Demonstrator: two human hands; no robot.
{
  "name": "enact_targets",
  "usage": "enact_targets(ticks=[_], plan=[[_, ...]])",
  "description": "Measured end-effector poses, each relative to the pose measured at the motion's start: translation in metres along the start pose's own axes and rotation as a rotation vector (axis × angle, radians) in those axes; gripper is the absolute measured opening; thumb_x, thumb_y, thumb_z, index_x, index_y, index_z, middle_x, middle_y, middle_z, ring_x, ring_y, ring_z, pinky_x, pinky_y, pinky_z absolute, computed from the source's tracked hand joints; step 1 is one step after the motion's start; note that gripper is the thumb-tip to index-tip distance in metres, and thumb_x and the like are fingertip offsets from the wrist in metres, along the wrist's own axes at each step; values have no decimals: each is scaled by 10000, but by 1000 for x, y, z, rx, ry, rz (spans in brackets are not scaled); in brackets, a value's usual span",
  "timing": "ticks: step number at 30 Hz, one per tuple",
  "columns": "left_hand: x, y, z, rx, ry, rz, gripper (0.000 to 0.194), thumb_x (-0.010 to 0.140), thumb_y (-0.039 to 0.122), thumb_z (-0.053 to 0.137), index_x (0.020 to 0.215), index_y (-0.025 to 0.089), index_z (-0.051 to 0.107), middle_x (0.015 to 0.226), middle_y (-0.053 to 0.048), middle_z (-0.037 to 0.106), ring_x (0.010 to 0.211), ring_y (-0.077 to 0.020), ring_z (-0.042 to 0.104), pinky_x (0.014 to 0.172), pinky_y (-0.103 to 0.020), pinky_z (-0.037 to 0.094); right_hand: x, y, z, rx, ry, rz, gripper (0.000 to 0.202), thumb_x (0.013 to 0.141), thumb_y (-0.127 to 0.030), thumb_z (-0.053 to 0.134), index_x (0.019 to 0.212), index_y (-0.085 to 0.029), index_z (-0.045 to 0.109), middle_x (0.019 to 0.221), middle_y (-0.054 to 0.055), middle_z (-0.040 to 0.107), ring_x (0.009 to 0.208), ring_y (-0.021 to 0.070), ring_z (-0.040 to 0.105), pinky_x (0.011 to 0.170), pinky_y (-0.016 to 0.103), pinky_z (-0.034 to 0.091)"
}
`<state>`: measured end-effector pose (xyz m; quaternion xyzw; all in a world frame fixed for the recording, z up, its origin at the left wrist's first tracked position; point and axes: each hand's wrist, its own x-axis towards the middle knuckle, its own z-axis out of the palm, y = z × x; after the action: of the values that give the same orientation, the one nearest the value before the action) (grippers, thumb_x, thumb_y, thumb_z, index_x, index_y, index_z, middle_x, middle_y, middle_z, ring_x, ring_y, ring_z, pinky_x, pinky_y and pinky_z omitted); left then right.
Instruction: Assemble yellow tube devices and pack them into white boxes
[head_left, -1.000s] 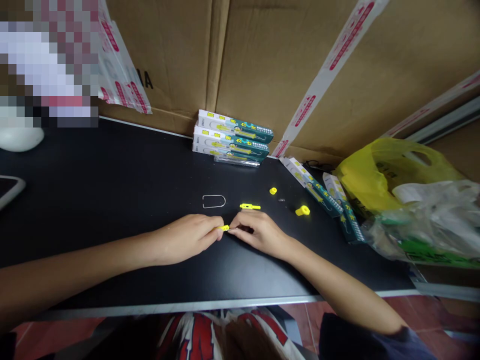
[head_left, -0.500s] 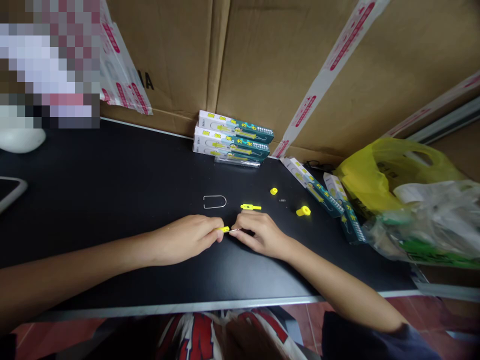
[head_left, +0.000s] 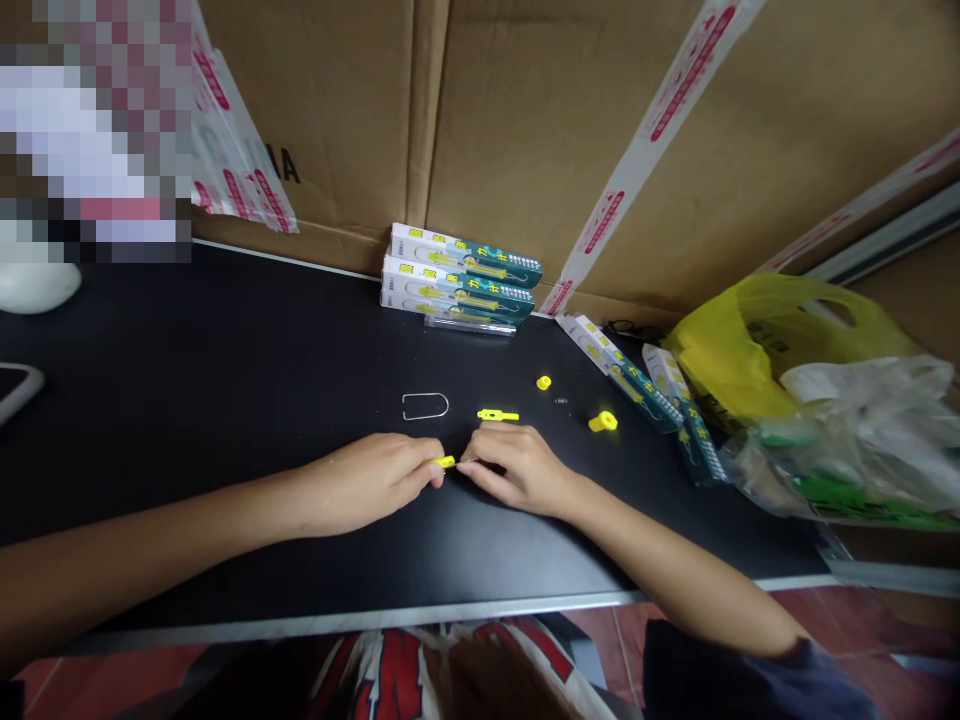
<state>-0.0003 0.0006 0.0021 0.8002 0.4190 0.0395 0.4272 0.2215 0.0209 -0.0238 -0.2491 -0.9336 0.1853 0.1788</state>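
My left hand [head_left: 390, 480] pinches a small yellow plastic piece [head_left: 445, 462], whose end sticks out past the fingertips toward the right. Facing it, my right hand [head_left: 517, 468] is closed on a thin metal wire [head_left: 466, 462]; most of the wire is hidden by the fingers. The wire's tip is close to the yellow piece, and I cannot tell if they touch. Just beyond my right knuckles lies a yellow slotted part [head_left: 497, 415]. A U-shaped metal wire [head_left: 425, 406] rests farther left. To the right are a yellow cap [head_left: 544, 383], a larger yellow knob [head_left: 603, 421] and a tiny spring [head_left: 561, 401].
Stacked printed boxes [head_left: 457, 285] stand against the cardboard wall [head_left: 525, 120], with a clear plastic tube [head_left: 470, 326] before them. Two more boxes [head_left: 622, 372] lie at the right, beside a yellow plastic bag [head_left: 742, 330] and clear bags [head_left: 847, 450]. A white-edged device [head_left: 30, 385] sits far left.
The wire's tip in my right hand and the yellow piece in my left hand have shifted very slightly. The whole view has moved a little; both grips stay the same.
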Motion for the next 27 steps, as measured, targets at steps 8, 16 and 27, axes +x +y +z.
enact_targets(ticks=[8, 16, 27], plan=[[1, 0, 0, 23, 4, -5, 239, 915, 247, 335, 790, 199, 532, 733, -2, 598, 701, -160, 570, 658, -263, 365, 1, 1, 2, -27, 40, -35, 230, 974, -281, 501, 802, -178, 614, 689, 17, 625, 649, 126, 557, 620, 232, 403], [0, -6, 3, 54, 10, 37, 261, 939, 256, 341, 836, 193, 573, 796, -20, 653, 760, -170, 608, 692, -271, 387, 0, 2, 0, 29, 18, -13, 215, 965, -274, 512, 795, -179, 602, 699, 28, 631, 660, 134, 559, 634, 246, 415], [3, -10, 13, 95, 93, 51, 263, 985, 254, 301, 840, 203, 514, 756, -11, 626, 693, -165, 604, 636, -274, 357, -3, -6, 11, -92, 144, 47, 257, 966, -253, 484, 719, -197, 525, 630, 7, 552, 593, 129, 467, 592, 249, 366]])
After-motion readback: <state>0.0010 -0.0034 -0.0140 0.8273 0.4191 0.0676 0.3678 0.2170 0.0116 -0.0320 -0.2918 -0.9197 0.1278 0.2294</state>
